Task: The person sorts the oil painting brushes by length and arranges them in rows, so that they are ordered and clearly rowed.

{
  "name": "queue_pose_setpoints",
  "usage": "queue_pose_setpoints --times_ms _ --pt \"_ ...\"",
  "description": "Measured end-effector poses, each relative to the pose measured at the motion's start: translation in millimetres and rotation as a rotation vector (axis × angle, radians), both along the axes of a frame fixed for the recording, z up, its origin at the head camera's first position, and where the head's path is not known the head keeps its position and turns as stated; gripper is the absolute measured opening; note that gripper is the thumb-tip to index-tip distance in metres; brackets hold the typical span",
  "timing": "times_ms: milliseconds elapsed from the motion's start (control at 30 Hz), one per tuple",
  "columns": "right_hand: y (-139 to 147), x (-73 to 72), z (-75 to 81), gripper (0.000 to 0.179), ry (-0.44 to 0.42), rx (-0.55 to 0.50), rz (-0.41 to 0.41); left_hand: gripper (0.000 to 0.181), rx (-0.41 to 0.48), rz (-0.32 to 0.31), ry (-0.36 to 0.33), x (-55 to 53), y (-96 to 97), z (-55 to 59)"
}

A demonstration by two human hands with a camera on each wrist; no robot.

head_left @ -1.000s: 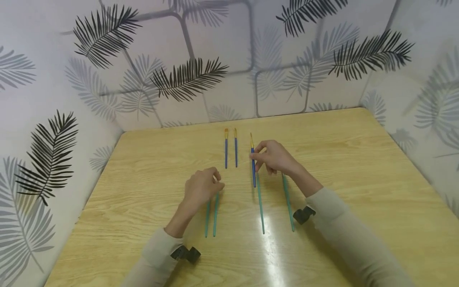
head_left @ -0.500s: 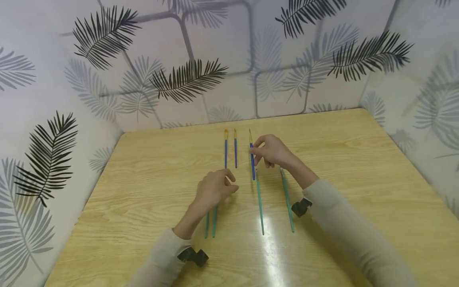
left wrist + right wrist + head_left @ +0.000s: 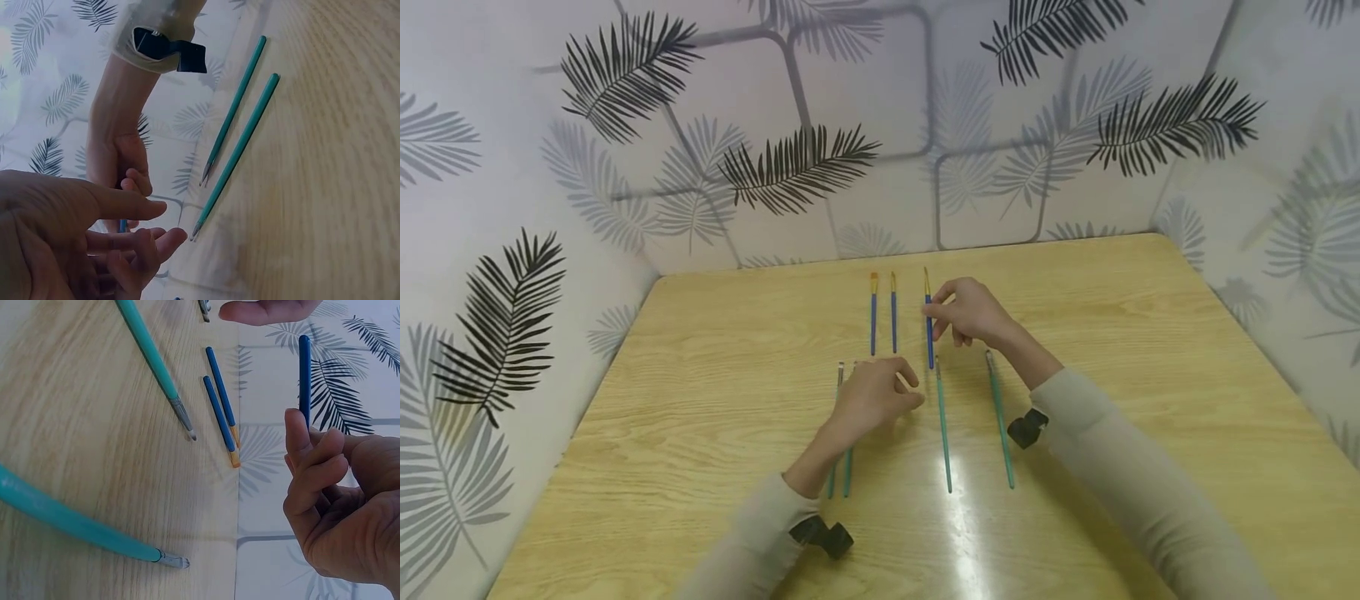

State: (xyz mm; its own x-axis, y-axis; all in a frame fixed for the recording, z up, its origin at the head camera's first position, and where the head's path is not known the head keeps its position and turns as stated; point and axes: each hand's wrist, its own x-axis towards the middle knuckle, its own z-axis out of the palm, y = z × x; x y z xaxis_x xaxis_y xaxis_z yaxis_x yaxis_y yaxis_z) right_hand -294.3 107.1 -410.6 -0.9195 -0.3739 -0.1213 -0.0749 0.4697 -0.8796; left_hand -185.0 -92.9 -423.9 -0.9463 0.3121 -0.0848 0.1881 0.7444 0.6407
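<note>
My right hand (image 3: 972,314) pinches a blue paintbrush (image 3: 930,348) between thumb and fingertips, bristles pointing away. In the right wrist view its blue handle (image 3: 304,375) sticks up from the fingers, above the table. My left hand (image 3: 872,400) hovers over the table with thumb and fingers apart and nothing between them. It partly covers two teal paintbrushes in the head view; the left wrist view shows these teal brushes (image 3: 240,150) lying side by side. Under and beside my right hand lie another teal paintbrush (image 3: 944,433) and a thicker one (image 3: 1001,421).
Two blue paintbrushes, a flat-tipped one (image 3: 873,323) and a slimmer one (image 3: 893,321), lie parallel toward the back of the wooden table (image 3: 715,350). Behind the table rises a wall (image 3: 880,200) with a leaf pattern.
My left hand has moved right, uncovering the tips of the left teal brushes. My right hand has carried the blue paintbrush slightly toward the back of the table, keeping its pinch.
</note>
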Motion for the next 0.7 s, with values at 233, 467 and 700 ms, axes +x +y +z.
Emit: queue_pose_setpoints --times_ms 233,467,700 --pt "-0.6 -3.7 -3.0 0.031 -0.003 0.005 -0.010 0.031 0.015 0.009 -0.086 0.3 18.6 -8.8" --pt "-3.2 -6.4 -2.0 0.033 -0.014 -0.009 -0.010 0.041 -0.067 0.004 -0.076 -0.1 31.6 -16.3" --pt "-4.7 -7.4 -2.5 0.032 -0.001 -0.001 -0.020 0.028 -0.078 -0.011 -0.071 -2.0 39.1 -20.1"
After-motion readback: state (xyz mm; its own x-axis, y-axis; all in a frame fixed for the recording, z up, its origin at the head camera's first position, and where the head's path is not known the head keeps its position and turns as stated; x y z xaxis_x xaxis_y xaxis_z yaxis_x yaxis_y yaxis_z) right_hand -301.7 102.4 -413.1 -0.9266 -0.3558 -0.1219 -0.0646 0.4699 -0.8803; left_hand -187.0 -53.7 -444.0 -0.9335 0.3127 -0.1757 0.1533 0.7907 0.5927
